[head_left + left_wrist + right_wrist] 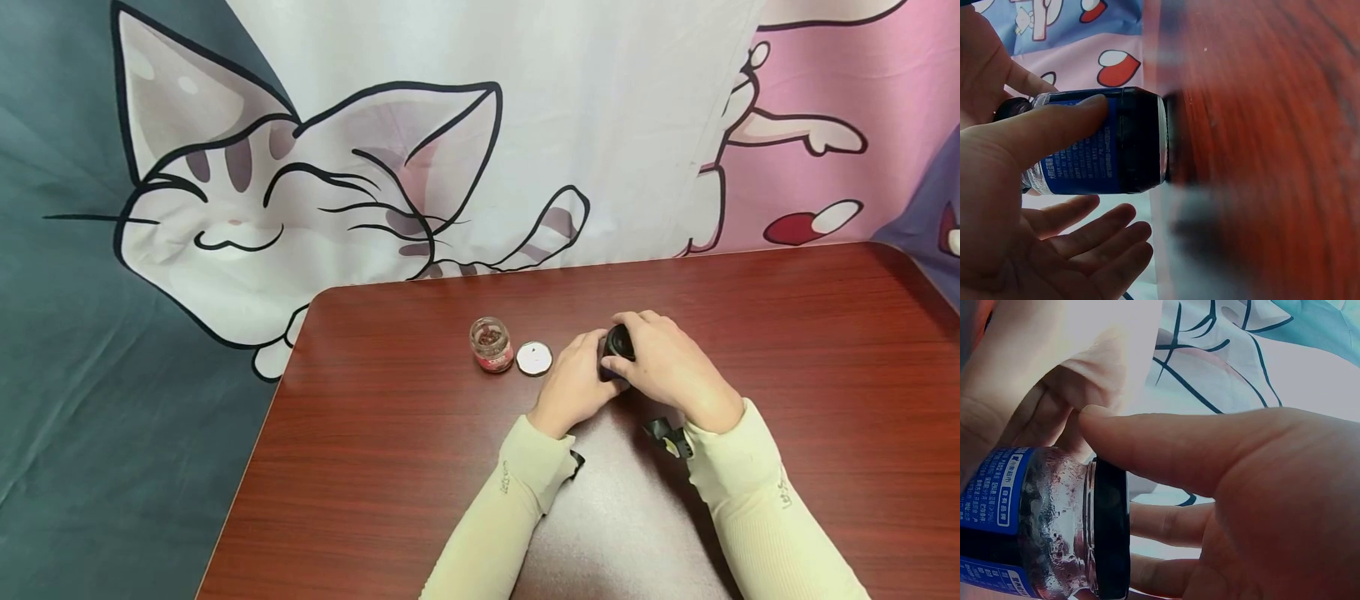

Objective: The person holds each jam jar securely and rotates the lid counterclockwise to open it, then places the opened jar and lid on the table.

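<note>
A glass jar (1138, 144) with a dark blue label stands upright by the tabletop, its base right at the wood. My left hand (573, 379) holds its body, the thumb lying along the label. From the other side my right hand (667, 362) grips the black lid (1111, 528), thumb over one edge and fingers round the far side. The right wrist view shows the lid seated on the jar's neck, with moist residue behind the clear glass. Left of my hands, an open glass jar (492, 354) with dark red contents stands near a white-lined lid (534, 359).
The reddish-brown wooden table (375, 450) reaches back to a printed cat curtain (600, 100). Its left edge slopes down to the front. A black strap piece (667, 437) sits at my right cuff.
</note>
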Tool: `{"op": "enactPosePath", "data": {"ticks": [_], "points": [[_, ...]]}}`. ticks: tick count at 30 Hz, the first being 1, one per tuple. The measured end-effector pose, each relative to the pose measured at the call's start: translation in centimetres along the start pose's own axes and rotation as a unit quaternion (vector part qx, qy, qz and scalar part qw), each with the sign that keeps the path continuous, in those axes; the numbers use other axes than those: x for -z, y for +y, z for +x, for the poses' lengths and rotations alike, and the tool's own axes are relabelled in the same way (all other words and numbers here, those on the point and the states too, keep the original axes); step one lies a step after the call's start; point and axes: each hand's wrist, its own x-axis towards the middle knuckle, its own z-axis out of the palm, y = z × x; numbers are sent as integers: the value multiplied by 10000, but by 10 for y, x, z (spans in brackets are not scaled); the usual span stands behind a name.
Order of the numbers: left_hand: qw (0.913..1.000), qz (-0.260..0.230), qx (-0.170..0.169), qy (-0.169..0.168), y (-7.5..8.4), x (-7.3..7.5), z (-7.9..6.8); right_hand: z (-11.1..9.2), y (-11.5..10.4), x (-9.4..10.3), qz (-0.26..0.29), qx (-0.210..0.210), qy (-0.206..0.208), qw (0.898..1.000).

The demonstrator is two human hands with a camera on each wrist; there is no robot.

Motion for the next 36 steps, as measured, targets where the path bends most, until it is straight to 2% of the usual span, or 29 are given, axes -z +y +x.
{"op": "enactPosePath", "data": {"ticks": [9,19,36], "points": [[9997,-89,-63,-237,-1,-3,3,0,1,1,-10,21,7,10000],[9997,-118,-80,-219,-1,-5,5,-1,1,2,-18,-131,-17,9999],[9997,-111,37,-198,2,-3,5,0,2,3,-146,-100,222,9996]]}}
